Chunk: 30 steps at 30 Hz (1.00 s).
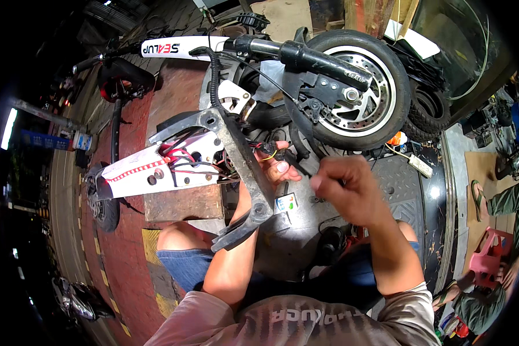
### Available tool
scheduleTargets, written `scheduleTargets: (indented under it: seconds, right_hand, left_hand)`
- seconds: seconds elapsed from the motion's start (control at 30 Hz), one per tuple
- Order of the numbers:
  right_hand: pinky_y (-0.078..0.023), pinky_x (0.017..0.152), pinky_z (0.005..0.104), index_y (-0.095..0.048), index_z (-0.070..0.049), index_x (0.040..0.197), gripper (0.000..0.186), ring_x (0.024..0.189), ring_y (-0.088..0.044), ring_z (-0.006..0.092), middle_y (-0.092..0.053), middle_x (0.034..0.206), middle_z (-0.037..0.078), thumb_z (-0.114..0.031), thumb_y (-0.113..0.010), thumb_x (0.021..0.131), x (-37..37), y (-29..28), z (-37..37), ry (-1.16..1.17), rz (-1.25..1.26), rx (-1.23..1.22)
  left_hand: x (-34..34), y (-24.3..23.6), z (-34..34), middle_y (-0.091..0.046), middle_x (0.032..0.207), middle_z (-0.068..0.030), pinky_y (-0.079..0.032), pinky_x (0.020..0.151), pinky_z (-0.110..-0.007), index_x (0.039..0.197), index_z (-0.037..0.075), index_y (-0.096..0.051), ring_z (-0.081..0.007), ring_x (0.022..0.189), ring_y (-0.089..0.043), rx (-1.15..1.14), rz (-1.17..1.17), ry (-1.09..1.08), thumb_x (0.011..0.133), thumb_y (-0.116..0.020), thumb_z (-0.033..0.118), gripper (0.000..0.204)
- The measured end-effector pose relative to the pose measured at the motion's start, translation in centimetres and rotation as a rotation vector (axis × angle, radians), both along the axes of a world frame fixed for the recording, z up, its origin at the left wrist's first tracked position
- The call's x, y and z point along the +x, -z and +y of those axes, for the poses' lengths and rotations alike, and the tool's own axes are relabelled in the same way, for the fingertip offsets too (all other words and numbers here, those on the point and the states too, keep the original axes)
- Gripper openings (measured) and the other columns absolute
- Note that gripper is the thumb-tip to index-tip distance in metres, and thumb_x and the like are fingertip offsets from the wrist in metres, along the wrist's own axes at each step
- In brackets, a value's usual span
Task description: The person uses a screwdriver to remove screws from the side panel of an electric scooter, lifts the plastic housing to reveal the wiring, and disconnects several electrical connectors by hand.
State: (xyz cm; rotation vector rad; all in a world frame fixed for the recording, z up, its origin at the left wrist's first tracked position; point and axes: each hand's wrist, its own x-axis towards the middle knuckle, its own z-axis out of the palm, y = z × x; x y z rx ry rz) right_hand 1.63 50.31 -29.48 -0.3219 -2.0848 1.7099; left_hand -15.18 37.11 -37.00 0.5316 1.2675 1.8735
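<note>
An electric scooter lies on its side in front of me, its white body [150, 167] open at the end with red and black wires coming out. A scuffed grey metal bracket [245, 158] stands across that end. Behind the bracket, my left hand [278, 168] pinches a bundle of dark wires with a yellow wire [269, 156] among them. A black strip [299, 165], tape or cable, I cannot tell which, runs from the bundle to my right hand [349, 189]. My right hand is closed in a fist round its end. The bracket partly hides my left wrist.
The scooter's front wheel [380, 109] with its brake disc lies beyond my hands. A wooden block [181, 203] supports the body. Below my left hand is a small white box [285, 202]. To the right are a power strip [421, 165], a pink stool [490, 256] and another person's legs [513, 216].
</note>
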Motion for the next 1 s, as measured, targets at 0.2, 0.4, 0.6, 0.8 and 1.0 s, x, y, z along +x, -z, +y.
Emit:
scheduleTargets:
  seconds: [0.2, 0.4, 0.6, 0.8, 1.0]
  right_hand:
    - [-0.043, 0.058, 0.0478, -0.051, -0.001, 0.064, 0.026, 0.062, -0.056, 0.0387, -0.051, 0.062, 0.016, -0.013, -0.068, 0.08, 0.6, 0.6, -2.2, -0.271, 0.118, 0.27]
    - [-0.047, 0.061, 0.0488, -0.054, -0.004, 0.069, 0.022, 0.067, -0.059, 0.0382, -0.055, 0.066, 0.013, -0.016, -0.067, 0.081, 0.4, 0.0, -3.8, -0.433, 0.086, 0.417]
    - [-0.047, 0.061, 0.0488, -0.056, -0.005, 0.069, 0.019, 0.068, -0.062, 0.0363, -0.057, 0.067, 0.013, -0.017, -0.067, 0.079, 0.4, 0.1, -3.9, -0.483, 0.046, 0.484]
    - [-0.046, 0.061, 0.0483, -0.053, -0.005, 0.068, 0.024, 0.068, -0.06, 0.0362, -0.055, 0.065, 0.013, -0.018, -0.068, 0.082, 0.8, -0.2, -3.5, -0.475, 0.011, 0.483]
    - [-0.046, 0.06, 0.049, -0.055, -0.005, 0.068, 0.028, 0.066, -0.06, 0.0375, -0.056, 0.064, 0.013, -0.021, -0.068, 0.086, 1.3, -0.1, -2.7, -0.427, -0.014, 0.43]
  left_hand:
    - [0.1, 0.6, -0.4, -0.07, 0.083, -0.012, -0.057, 0.069, -0.033, 0.136, -0.003, -0.056, -0.0208, 0.074, -0.071, -0.024, 0.17, 0.017, 0.092, -0.078, 0.022, 0.055]
    - [0.4, 0.1, -0.8, -0.068, 0.121, -0.0202, -0.064, 0.07, -0.04, 0.132, -0.004, -0.056, -0.0248, 0.077, -0.074, -0.067, 0.224, -0.053, 0.088, -0.081, 0.015, 0.054]
    - [0.4, 0.8, -0.7, -0.064, 0.129, -0.0218, -0.065, 0.071, -0.041, 0.131, -0.006, -0.053, -0.0272, 0.079, -0.074, -0.075, 0.239, -0.067, 0.089, -0.08, 0.014, 0.053]
    - [0.6, -0.1, -0.6, -0.065, 0.109, -0.0165, -0.063, 0.076, -0.039, 0.131, -0.009, -0.051, -0.0235, 0.077, -0.072, -0.052, 0.351, -0.055, 0.094, -0.077, 0.023, 0.055]
    - [0.1, 0.5, -0.5, -0.068, 0.098, -0.0115, -0.064, 0.077, -0.041, 0.131, -0.006, -0.053, -0.0236, 0.077, -0.072, -0.062, 0.201, -0.015, 0.091, -0.079, 0.016, 0.053]
